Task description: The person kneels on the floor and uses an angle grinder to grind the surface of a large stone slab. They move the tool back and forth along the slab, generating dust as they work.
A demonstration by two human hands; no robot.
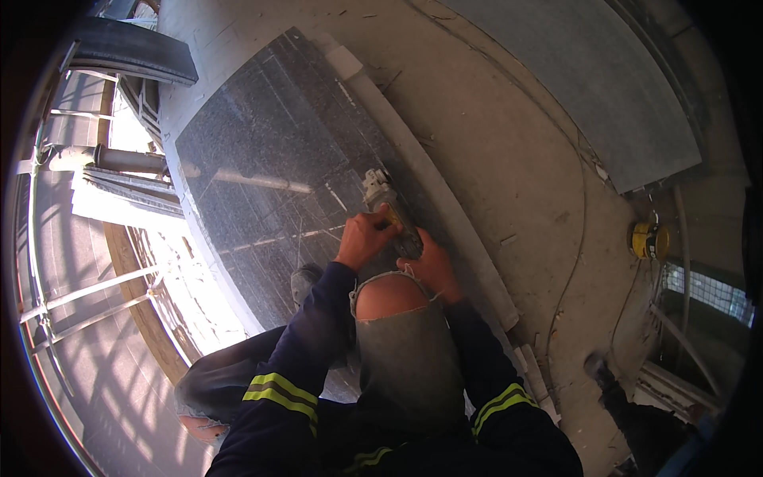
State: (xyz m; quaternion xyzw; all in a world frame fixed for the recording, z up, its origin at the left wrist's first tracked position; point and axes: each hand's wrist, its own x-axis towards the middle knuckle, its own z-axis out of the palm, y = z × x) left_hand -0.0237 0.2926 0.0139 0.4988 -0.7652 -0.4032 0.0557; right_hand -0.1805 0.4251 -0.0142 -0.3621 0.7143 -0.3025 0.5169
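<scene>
Power tool [406,231], grinder-like, head view: lies over the dark slab [262,143], nearer the slab's right edge than its left, just beyond the person's raised knee [389,298]. Long axis runs obliquely, from upper left to lower right in the view. Pale head [377,186] points away from the person and somewhat to the left; dark rear end points back toward the person and to the right. Middle of the body shows a yellowish tone. Axis slants roughly along the slab's right edge. Whether the head touches the stone, cannot tell.

Left hand [368,240]: comes in from the left side, fingers bent, thumb and fingertips closed in on the tool's middle, near the yellowish part. Right hand [431,266]: lower and to the right, fingers curled about the dark rear end; how fully they wrap it is partly hidden. Both hands touch the tool.

Slab: dark, polished, crossed by pale streaks and a bright reflection. Lighter stone edge [469,238] shows along its right side. Grey shoe [304,282] rests on the slab, left of the knee.

Farther off: another grey slab [588,79], upper right; yellow tub [649,240], right; thin cable [584,215] along the dusty floor [509,191]; pale rails [95,292], left.
</scene>
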